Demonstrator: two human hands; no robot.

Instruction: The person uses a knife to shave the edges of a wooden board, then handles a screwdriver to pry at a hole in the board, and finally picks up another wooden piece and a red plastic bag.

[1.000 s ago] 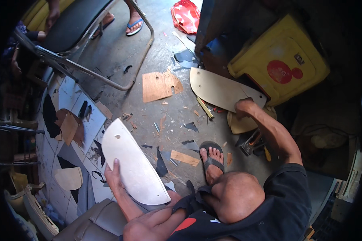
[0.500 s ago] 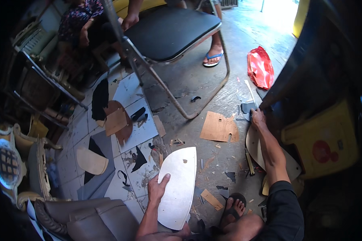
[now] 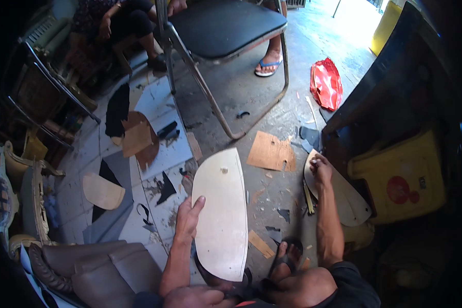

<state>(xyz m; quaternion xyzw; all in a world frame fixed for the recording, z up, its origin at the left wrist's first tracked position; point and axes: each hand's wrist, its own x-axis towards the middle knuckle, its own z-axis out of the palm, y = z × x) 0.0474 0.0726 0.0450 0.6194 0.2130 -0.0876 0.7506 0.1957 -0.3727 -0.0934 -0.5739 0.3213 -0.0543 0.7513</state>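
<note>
My left hand (image 3: 189, 219) grips a pale half-round board (image 3: 220, 215) by its left edge, thumb on its face. The board is tilted up above my lap and has a small hole close to its top. On the right, my right hand (image 3: 321, 172) is closed, its fingers pinched together; what they hold, if anything, I cannot make out. It is over the pointed end of a second pale board (image 3: 346, 200), which lies low beside a yellow container. Just beyond that hand is a dark scrap (image 3: 309, 136) on the floor.
A folding chair (image 3: 226, 31) stands ahead, with a person's sandalled foot (image 3: 269, 64) behind it. Another person sits far left. A brown cushioned seat (image 3: 108, 272) is at near left. Offcuts, a brown square board (image 3: 271, 151) and a red crumpled bag (image 3: 326, 84) lie about. The yellow container (image 3: 426, 174) stands right.
My right hand has drawn back toward me, away from the dark scrap, to the tip of the second board. The board in my left hand has come up a little. The whole view has shifted slightly.
</note>
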